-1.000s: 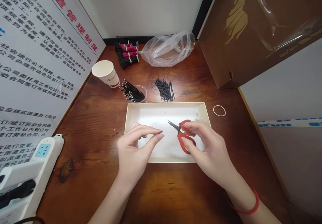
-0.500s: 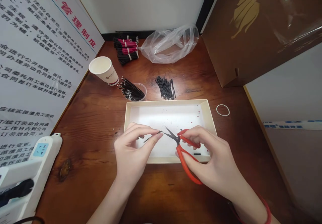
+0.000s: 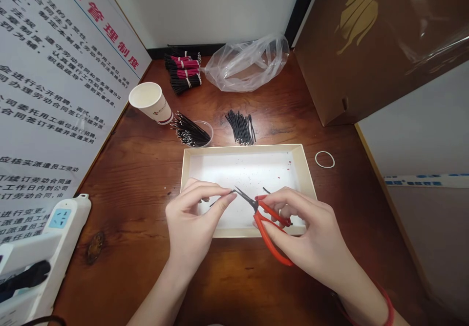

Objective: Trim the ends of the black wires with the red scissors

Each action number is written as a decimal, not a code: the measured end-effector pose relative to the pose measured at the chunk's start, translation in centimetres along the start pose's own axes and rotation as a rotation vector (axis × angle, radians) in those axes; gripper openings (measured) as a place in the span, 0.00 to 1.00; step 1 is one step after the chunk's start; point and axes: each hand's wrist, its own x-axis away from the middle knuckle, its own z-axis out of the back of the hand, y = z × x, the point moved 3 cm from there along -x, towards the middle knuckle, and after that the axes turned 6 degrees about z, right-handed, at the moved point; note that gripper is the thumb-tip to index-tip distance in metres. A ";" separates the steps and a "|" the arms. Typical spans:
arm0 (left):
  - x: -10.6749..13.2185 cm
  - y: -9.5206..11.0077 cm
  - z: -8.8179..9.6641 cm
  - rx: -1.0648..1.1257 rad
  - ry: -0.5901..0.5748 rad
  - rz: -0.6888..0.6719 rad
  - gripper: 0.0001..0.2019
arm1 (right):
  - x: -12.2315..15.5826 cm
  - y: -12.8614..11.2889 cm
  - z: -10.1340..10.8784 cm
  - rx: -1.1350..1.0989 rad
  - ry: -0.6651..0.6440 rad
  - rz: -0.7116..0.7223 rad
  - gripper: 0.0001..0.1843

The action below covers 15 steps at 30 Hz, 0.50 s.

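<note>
Over a shallow cream box (image 3: 308, 169) with a white bottom, my left hand (image 3: 196, 213) pinches a short black wire (image 3: 217, 200) between thumb and fingertips. Most of the wire is hidden by the fingers; one end pokes out at the fingertips. My right hand (image 3: 308, 223) holds red-handled scissors (image 3: 271, 242), fingers wrapped around the handles. Their narrow dark blades point up and left, nearly closed, with the tips at the wire's end by my left fingertips. I cannot tell whether the blades touch the wire. Small dark and red scraps lie in the box.
Behind the box lie a row of black wires (image 3: 242, 128) and a clear cup (image 3: 209, 133) of black wires. Farther back are a paper cup (image 3: 151, 102), tied black and red wire bundles (image 3: 185, 73) and a plastic bag (image 3: 249, 67). A rubber band (image 3: 324, 159) lies right; a power strip (image 3: 54, 248) stands left.
The scissors have moved slightly left toward the wire's end, and their blades have gone from spread to nearly closed. My left hand stays almost in place.
</note>
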 end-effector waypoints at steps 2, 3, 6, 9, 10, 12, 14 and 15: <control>0.0 0.0 0.0 -0.006 0.001 -0.003 0.08 | 0.1 -0.1 0.0 0.002 -0.002 -0.004 0.05; 0.0 0.0 0.0 -0.009 0.000 -0.004 0.08 | 0.1 -0.1 0.0 0.003 -0.003 -0.005 0.05; 0.0 0.0 0.1 -0.009 -0.006 -0.008 0.08 | 0.1 -0.1 0.0 0.005 -0.001 -0.005 0.05; 0.0 0.0 0.0 -0.006 -0.010 -0.010 0.08 | 0.0 0.0 0.0 0.003 -0.009 -0.004 0.05; 0.0 -0.1 0.0 -0.005 -0.011 -0.012 0.08 | 0.0 0.0 0.0 0.004 -0.013 -0.002 0.05; 0.0 -0.1 0.0 -0.002 -0.014 -0.017 0.08 | 0.1 0.0 0.1 0.006 -0.015 0.005 0.06; 0.0 -0.1 0.0 0.003 -0.016 -0.023 0.09 | 0.1 0.0 0.2 0.004 -0.006 0.003 0.06; 0.0 -0.2 0.0 0.005 -0.016 -0.026 0.09 | 0.1 0.0 0.2 -0.001 -0.004 0.001 0.06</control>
